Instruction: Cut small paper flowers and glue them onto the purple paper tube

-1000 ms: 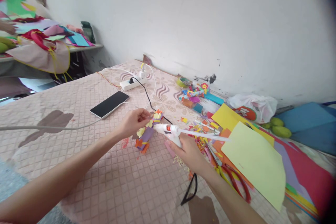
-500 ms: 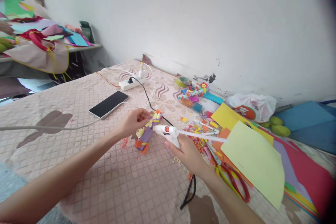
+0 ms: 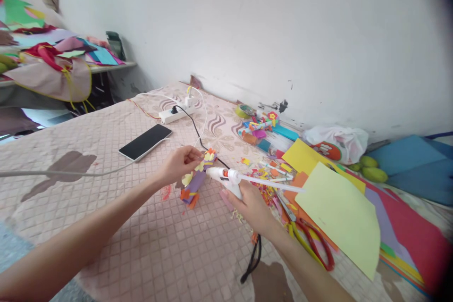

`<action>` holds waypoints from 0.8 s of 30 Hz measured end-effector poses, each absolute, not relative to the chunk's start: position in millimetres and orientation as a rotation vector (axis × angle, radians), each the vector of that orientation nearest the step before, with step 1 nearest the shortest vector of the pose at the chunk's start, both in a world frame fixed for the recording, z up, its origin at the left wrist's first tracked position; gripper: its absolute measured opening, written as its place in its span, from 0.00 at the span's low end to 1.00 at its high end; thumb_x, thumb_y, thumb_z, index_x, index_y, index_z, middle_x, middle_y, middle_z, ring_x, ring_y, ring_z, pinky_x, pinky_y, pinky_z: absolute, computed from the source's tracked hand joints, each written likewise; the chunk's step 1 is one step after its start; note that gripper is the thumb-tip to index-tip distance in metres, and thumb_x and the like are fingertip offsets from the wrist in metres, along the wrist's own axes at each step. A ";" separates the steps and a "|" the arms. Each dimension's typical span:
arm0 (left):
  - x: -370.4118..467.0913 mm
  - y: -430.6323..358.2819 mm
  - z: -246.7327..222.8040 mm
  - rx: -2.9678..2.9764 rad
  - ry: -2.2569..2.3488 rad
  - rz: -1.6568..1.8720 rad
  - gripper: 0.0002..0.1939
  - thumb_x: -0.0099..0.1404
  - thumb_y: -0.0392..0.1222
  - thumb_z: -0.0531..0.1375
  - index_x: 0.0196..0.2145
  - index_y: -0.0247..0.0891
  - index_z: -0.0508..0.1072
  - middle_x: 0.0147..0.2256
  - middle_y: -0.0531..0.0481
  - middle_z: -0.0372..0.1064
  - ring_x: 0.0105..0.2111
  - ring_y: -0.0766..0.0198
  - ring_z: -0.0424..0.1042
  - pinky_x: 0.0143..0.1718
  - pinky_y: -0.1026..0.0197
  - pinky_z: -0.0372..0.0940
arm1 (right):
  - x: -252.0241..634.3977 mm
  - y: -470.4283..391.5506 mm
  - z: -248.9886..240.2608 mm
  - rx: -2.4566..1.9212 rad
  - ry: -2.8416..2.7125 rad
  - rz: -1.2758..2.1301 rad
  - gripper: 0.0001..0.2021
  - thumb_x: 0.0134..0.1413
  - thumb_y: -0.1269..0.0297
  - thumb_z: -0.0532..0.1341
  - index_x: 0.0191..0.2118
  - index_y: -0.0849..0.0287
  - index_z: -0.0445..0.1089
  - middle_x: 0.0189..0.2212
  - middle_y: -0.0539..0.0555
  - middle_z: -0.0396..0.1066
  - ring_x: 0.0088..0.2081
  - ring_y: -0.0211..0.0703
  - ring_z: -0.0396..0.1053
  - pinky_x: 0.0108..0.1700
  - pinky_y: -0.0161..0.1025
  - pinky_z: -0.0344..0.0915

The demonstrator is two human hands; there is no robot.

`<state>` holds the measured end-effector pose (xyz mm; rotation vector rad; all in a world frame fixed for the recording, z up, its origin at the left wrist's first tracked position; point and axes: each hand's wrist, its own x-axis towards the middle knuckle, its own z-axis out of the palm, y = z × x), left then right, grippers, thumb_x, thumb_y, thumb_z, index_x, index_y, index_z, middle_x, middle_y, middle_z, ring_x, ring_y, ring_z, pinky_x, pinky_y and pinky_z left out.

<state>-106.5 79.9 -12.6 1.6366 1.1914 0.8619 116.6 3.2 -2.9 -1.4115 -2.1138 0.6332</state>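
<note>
Taking the purple roll [image 3: 195, 187] as the middle of the clock, it lies slantwise on the bench [image 3: 141, 245], one end at 1 o'clock and the other at 7, with yellow and orange paper flowers along it. The left hand [image 3: 180, 164] comes in from 8 o'clock; its grip is closed on the roll's upper part, by the flowers. The right hand [image 3: 253, 205], at 4 o'clock, has its grip wrapped around the handle of a white glue gun [image 3: 232, 183]. The nozzle points to 9 o'clock, right by the roll; whether they touch is not clear. A long glue stick [image 3: 272, 184] sticks out of the gun's back toward 3 o'clock.

A phone [image 3: 146, 142] lies at 10 o'clock, and a white power strip [image 3: 177, 114] with plugs in it at 11. A roll of tape [image 3: 244, 111] is between 1 and 2. At 3 o'clock are paper scraps [image 3: 265, 189], then a pale green sheet [image 3: 340, 217] partly over a yellow sheet [image 3: 307, 156], with green fruit [image 3: 374, 174] farther out beside a plastic bag [image 3: 345, 141]. Red-handled scissors [image 3: 323, 250] lie at 4 o'clock.
</note>
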 end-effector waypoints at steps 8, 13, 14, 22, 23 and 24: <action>-107.3 81.3 -19.1 1.678 1.177 0.829 0.12 0.55 0.41 0.58 0.38 0.34 0.66 0.29 0.49 0.70 0.26 0.67 0.71 0.25 0.66 0.64 | 118.3 2.5 -7.4 -1.433 -2.049 0.634 0.13 0.55 0.60 0.54 0.43 0.60 0.67 0.37 0.57 0.72 0.38 0.49 0.68 0.40 0.42 0.61; -106.3 82.9 -21.5 1.772 1.216 0.775 0.12 0.55 0.40 0.58 0.38 0.35 0.67 0.27 0.51 0.69 0.24 0.69 0.68 0.24 0.67 0.62 | 123.9 -4.5 -3.1 -1.405 -1.994 0.672 0.14 0.57 0.59 0.53 0.43 0.60 0.67 0.36 0.56 0.72 0.38 0.48 0.68 0.40 0.41 0.62; -105.7 82.7 -21.0 1.790 1.231 0.764 0.12 0.54 0.40 0.58 0.38 0.35 0.68 0.27 0.52 0.69 0.23 0.69 0.68 0.24 0.67 0.61 | 125.1 -5.9 -2.2 -1.407 -1.987 0.680 0.14 0.57 0.59 0.53 0.44 0.60 0.68 0.37 0.56 0.72 0.38 0.48 0.68 0.40 0.41 0.62; -100.8 79.9 -20.3 1.944 1.322 0.702 0.12 0.53 0.38 0.56 0.37 0.37 0.68 0.26 0.53 0.68 0.24 0.68 0.67 0.25 0.66 0.60 | 130.2 -13.3 3.5 -1.386 -1.943 0.695 0.15 0.56 0.60 0.53 0.46 0.59 0.67 0.43 0.56 0.71 0.44 0.49 0.67 0.47 0.43 0.61; -100.8 79.9 -21.1 1.975 1.333 0.699 0.12 0.52 0.38 0.56 0.37 0.37 0.68 0.26 0.53 0.68 0.24 0.68 0.66 0.25 0.66 0.60 | 130.2 -14.2 4.4 -1.392 -1.939 0.698 0.14 0.57 0.59 0.53 0.44 0.60 0.68 0.42 0.56 0.71 0.42 0.49 0.67 0.46 0.43 0.61; -100.8 80.0 -21.8 2.006 1.343 0.697 0.13 0.52 0.37 0.57 0.38 0.37 0.68 0.27 0.52 0.68 0.25 0.67 0.66 0.26 0.66 0.60 | 130.2 -15.1 5.3 -1.402 -1.934 0.702 0.14 0.57 0.59 0.53 0.43 0.60 0.68 0.40 0.56 0.72 0.40 0.48 0.67 0.45 0.43 0.62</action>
